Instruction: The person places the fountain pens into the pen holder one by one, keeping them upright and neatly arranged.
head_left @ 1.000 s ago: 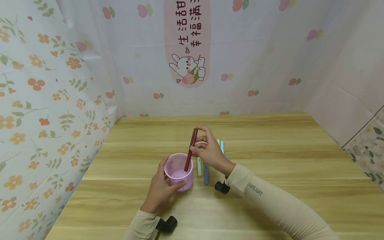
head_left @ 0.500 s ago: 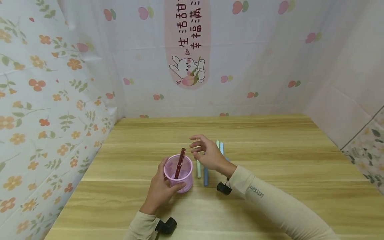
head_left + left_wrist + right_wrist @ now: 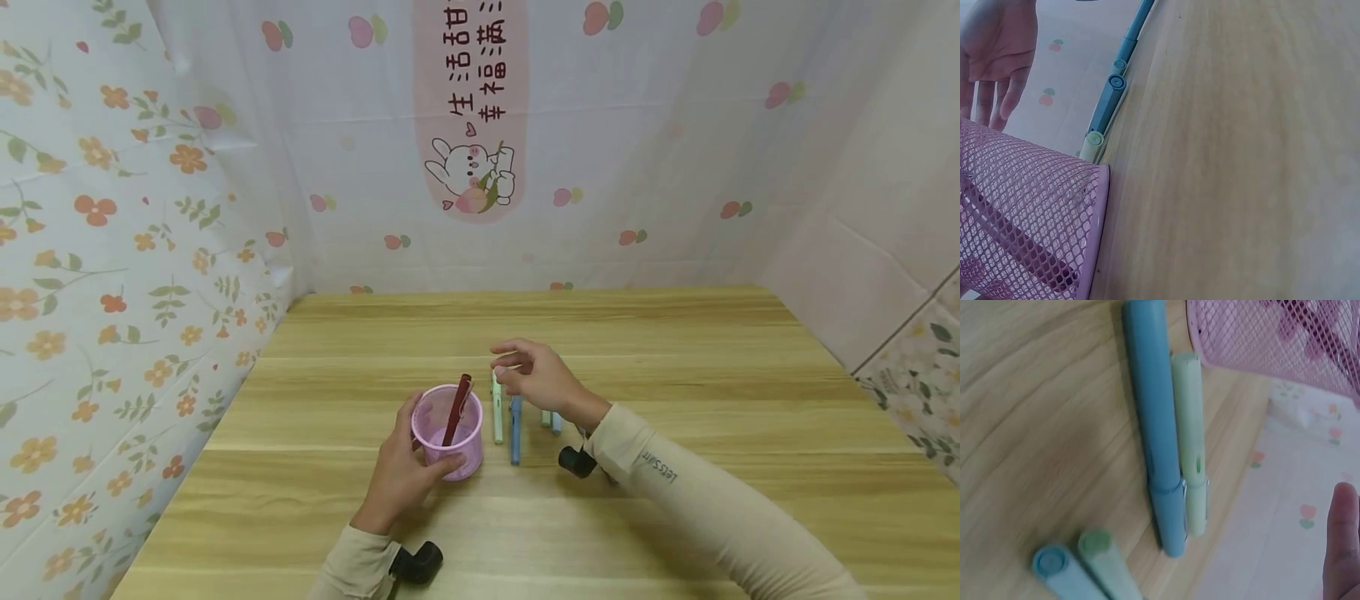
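My left hand (image 3: 405, 475) grips a pink mesh pen cup (image 3: 471, 460) from its left side, thumb across the front. Inside the cup a dark red pen (image 3: 456, 410) leans to the right, its clip end above the rim. My right hand (image 3: 546, 382) hovers over the pens right of the cup, fingers loosely bent and holding nothing. Below it a light green pen (image 3: 1190, 437) and a blue pen (image 3: 1159, 406) lie side by side near the cup. Another green pen (image 3: 1109, 559) and a light blue pen (image 3: 1065, 572) lie farther right, partly hidden by my hand in the head view.
The wood-grain table (image 3: 360, 333) extends around the cup and pens. Behind it hangs a white printed cloth (image 3: 637, 142), with a floral cloth (image 3: 135, 275) along the left side. Black wrist cameras sit below both hands, one of them at the left cuff (image 3: 358, 560).
My right hand lowered the dark red pen into the cup, let it go, and moved right over the pens. The pen's lean has shifted slightly. My left hand stays on the cup.
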Motion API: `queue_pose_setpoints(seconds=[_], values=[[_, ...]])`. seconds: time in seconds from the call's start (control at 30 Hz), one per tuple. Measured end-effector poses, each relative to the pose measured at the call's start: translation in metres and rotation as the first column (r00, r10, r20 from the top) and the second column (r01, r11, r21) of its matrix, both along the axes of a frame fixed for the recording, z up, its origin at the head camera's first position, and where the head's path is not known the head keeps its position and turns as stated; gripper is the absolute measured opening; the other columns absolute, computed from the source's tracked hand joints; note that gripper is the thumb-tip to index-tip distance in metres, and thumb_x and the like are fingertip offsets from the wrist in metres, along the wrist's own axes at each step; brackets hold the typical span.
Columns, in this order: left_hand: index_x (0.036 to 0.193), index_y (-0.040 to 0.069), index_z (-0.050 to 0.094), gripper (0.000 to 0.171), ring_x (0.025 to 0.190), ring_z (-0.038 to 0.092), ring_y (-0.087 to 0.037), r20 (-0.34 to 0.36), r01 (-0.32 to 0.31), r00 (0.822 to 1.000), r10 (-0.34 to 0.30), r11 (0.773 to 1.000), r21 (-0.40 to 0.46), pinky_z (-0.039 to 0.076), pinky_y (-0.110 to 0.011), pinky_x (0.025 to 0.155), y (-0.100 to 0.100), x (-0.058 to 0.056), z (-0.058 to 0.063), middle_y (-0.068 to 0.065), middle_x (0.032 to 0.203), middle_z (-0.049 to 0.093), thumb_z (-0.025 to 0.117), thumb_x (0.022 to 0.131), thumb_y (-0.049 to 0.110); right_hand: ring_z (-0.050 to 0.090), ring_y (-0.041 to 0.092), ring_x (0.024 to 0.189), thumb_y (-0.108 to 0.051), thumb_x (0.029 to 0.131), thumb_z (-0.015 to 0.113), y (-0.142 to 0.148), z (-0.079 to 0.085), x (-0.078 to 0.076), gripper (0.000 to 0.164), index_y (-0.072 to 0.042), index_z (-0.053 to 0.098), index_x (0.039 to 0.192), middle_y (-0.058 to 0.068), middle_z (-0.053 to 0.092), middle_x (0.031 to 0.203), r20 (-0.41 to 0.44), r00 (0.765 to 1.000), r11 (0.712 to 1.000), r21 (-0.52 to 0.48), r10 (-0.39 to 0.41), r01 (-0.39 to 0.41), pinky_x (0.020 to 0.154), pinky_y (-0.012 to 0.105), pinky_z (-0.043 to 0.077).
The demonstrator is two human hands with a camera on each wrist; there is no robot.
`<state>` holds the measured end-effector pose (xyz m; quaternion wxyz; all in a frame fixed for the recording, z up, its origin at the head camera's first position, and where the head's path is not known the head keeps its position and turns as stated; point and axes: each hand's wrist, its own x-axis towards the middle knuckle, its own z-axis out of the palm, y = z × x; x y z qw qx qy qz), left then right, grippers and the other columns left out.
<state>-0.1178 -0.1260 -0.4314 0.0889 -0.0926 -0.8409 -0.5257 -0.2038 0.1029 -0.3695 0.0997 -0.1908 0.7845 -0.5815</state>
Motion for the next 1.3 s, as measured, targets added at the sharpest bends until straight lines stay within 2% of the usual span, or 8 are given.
queue_pose_setpoints(seconds=[0.2,0.5,0.7,0.97,1.2,1.3], values=[[0.147,0.003,0.029,0.103,0.117,0.055,-0.040,0.007,0.001,1.000,-0.001,1.000,-0.001,0.047,-0.052,0.097,0.001,-0.001,0.000,-0.023,0.133,0.052,0.090,0.066,0.017,0.062,0.032,0.103,-0.011,0.096,0.060,0.014,0.002,-0.004,0.032,0.000,0.058,0.126,0.019,0.059,0.120,0.053,0.998,0.999,0.030,-0.034,0.032,0.085,0.043,0.056],[0.147,0.003,0.029,0.103,0.117,0.054,-0.041,0.016,0.001,1.000,-0.001,1.000,0.001,0.047,-0.053,0.097,0.001,-0.001,0.000,-0.023,0.133,0.051,0.090,0.065,0.016,0.059,0.039,0.106,-0.015,0.098,0.058,0.037,-0.001,-0.008,0.030,0.002,0.057,0.123,0.022,0.057,0.120,0.067,0.996,0.993,0.098,-0.067,0.061,0.084,0.043,0.056],[0.147,0.003,0.029,0.102,0.117,0.055,-0.040,0.002,0.005,1.000,-0.005,1.000,-0.003,0.047,-0.053,0.096,0.001,-0.001,0.001,-0.023,0.132,0.052,0.090,0.066,0.015,0.060,0.037,0.104,-0.015,0.098,0.058,0.049,-0.002,-0.010,0.029,0.000,0.057,0.123,0.024,0.056,0.121,0.083,0.992,0.989,0.116,-0.096,0.086,0.083,0.041,0.057],[0.147,0.003,0.029,0.102,0.116,0.055,-0.041,0.003,0.010,1.000,-0.010,1.000,-0.001,0.047,-0.053,0.096,0.001,0.000,0.002,-0.023,0.131,0.052,0.090,0.066,0.015,0.060,0.039,0.102,-0.016,0.098,0.058,0.063,-0.007,-0.011,0.035,0.002,0.054,0.128,0.025,0.057,0.119,0.113,0.987,0.982,0.164,-0.112,0.093,0.085,0.048,0.055],[0.147,0.003,0.029,0.102,0.116,0.055,-0.041,0.004,0.015,1.000,-0.015,1.000,0.008,0.047,-0.052,0.096,0.001,0.001,0.002,-0.023,0.131,0.052,0.090,0.066,0.015,0.063,0.035,0.094,-0.017,0.097,0.060,0.074,-0.010,-0.011,0.040,0.005,0.050,0.129,0.018,0.057,0.110,0.120,0.985,0.971,0.218,-0.122,0.094,0.078,0.042,0.057],[0.147,0.003,0.029,0.102,0.116,0.055,-0.041,0.001,0.012,1.000,-0.012,1.000,0.010,0.047,-0.053,0.096,0.000,0.001,0.001,-0.023,0.131,0.052,0.090,0.066,0.015,0.063,0.031,0.086,-0.017,0.096,0.061,0.078,-0.013,-0.011,0.040,0.005,0.050,0.128,0.019,0.057,0.108,0.114,0.987,0.967,0.242,-0.113,0.083,0.073,0.039,0.057]])
